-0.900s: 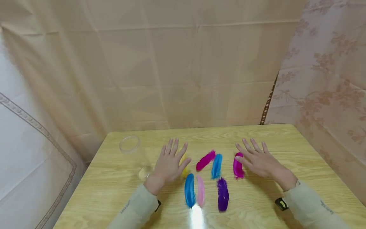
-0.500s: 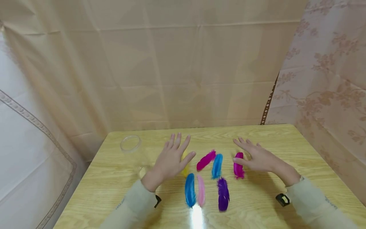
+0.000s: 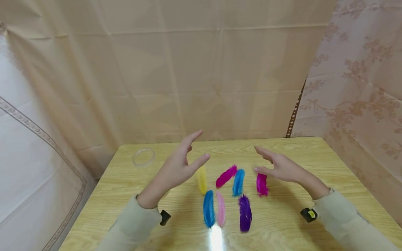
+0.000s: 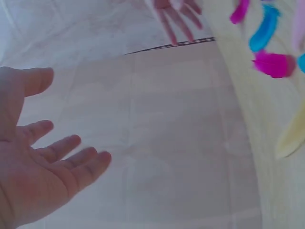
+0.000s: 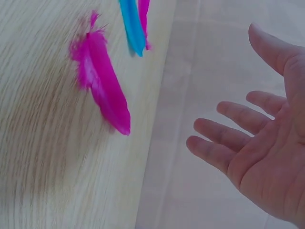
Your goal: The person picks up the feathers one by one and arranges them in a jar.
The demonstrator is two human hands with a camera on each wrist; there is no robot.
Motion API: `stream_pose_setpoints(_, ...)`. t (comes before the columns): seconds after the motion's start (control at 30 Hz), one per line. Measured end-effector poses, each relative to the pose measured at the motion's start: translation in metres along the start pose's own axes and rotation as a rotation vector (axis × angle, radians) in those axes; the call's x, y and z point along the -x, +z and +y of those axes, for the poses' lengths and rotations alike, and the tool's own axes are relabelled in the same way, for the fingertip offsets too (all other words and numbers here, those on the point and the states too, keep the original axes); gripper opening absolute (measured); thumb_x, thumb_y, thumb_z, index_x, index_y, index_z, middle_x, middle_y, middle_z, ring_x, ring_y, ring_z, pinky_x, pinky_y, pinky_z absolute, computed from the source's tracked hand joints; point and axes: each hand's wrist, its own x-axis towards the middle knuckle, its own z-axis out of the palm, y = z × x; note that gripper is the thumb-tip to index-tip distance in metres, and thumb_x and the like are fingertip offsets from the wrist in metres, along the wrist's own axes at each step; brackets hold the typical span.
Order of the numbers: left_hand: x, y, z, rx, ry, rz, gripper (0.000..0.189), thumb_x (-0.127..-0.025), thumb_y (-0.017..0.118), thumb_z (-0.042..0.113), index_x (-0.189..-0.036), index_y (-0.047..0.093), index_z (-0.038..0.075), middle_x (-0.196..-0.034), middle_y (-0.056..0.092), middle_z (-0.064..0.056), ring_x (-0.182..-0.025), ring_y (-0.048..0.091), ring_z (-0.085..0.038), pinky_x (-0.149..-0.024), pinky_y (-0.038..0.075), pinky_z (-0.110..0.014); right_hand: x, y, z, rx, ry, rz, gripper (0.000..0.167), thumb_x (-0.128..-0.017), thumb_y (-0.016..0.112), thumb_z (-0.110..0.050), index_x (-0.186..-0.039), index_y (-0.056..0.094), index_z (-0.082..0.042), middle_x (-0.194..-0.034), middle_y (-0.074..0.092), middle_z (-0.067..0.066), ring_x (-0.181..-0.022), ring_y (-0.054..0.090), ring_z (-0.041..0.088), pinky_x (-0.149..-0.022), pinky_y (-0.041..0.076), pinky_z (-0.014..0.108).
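My left hand [image 3: 177,165] is raised above the table beside a yellow feather [image 3: 202,180], palm turned inward, thumb apart from the fingers and nothing held. Over the right part, my right hand [image 3: 284,168] hovers with its thumb covering the top of a magenta feather [image 3: 262,184]; its palm also faces inward and is bare. Between the hands lie another magenta feather [image 3: 226,176] and a blue feather [image 3: 238,182]. Nearer to me are a second blue feather [image 3: 208,209], a pink feather [image 3: 221,209] and a purple feather [image 3: 245,213].
A clear cylindrical container stands at the left, its round rim [image 3: 143,158] visible and its lower part hidden behind my left hand. The wooden table [image 3: 339,174] ends at a beige curtain [image 3: 201,69] behind, with a floral cloth [image 3: 361,87] on the right.
Both hands have turned from palms down to palms facing each other. The left hand has risen and uncovered the yellow feather. The feathers have stayed in place.
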Motion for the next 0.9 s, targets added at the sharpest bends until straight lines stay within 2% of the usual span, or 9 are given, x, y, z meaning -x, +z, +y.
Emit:
stream_pose_setpoints(0.07,0.000,-0.008,0.004,0.064,0.026,0.043,0.068,-0.098,0.071,0.029,-0.156,0.036,0.018,-0.158,0.039,0.003,-0.129,0.053,-0.020,-0.104,0.048,-0.044,-0.002,0.000,-0.001,-0.040,0.002,0.002,0.081,-0.097,0.071,-0.033,-0.158,0.028,0.000,-0.152,0.041,0.028,-0.131,0.047,0.051,-0.102,0.042,0.064)
stream_pose_setpoints(0.1,0.000,-0.012,0.006,0.086,0.045,0.068,0.068,-0.097,0.072,0.025,-0.155,0.038,0.017,-0.156,0.041,0.002,-0.140,0.042,-0.019,-0.110,0.043,-0.044,-0.004,-0.001,-0.001,-0.059,0.006,0.001,0.081,-0.097,0.071,-0.032,-0.158,0.028,0.000,-0.152,0.041,0.029,-0.131,0.048,0.051,-0.102,0.042,0.064)
stream_pose_setpoints(0.27,0.004,-0.033,0.015,0.163,0.112,0.160,0.068,-0.091,0.077,0.009,-0.150,0.043,0.012,-0.152,0.046,0.000,-0.137,0.046,-0.017,-0.108,0.044,-0.041,-0.009,-0.001,0.000,-0.135,0.028,-0.016,0.082,-0.097,0.072,-0.032,-0.158,0.027,-0.001,-0.152,0.041,0.029,-0.130,0.048,0.051,-0.100,0.046,0.061)
stream_pose_setpoints(0.53,0.017,-0.065,0.022,0.115,0.106,0.301,0.081,-0.079,0.085,-0.002,-0.148,0.045,0.009,-0.151,0.046,0.002,-0.139,0.042,-0.015,-0.111,0.041,-0.041,-0.015,0.003,0.001,-0.215,0.043,-0.045,0.085,-0.095,0.074,-0.028,-0.158,0.025,0.001,-0.152,0.040,0.030,-0.132,0.046,0.052,-0.099,0.048,0.058)
stream_pose_setpoints(0.77,0.034,-0.083,0.013,0.031,0.106,0.419,0.092,-0.072,0.088,-0.007,-0.151,0.043,0.009,-0.154,0.043,0.003,-0.143,0.037,-0.017,-0.116,0.032,-0.036,-0.017,0.011,0.005,-0.227,0.036,-0.095,0.087,-0.095,0.074,-0.027,-0.157,0.022,0.006,-0.153,0.034,0.034,-0.135,0.039,0.056,-0.100,0.045,0.062)
stream_pose_setpoints(0.9,0.047,-0.090,0.003,0.025,0.062,0.438,0.100,-0.069,0.088,-0.009,-0.154,0.039,0.012,-0.157,0.038,0.003,-0.146,0.032,-0.019,-0.117,0.030,-0.033,-0.017,0.017,0.007,-0.213,0.051,-0.113,0.090,-0.094,0.075,-0.029,-0.157,0.021,0.005,-0.155,0.033,0.034,-0.136,0.036,0.056,-0.102,0.042,0.065)
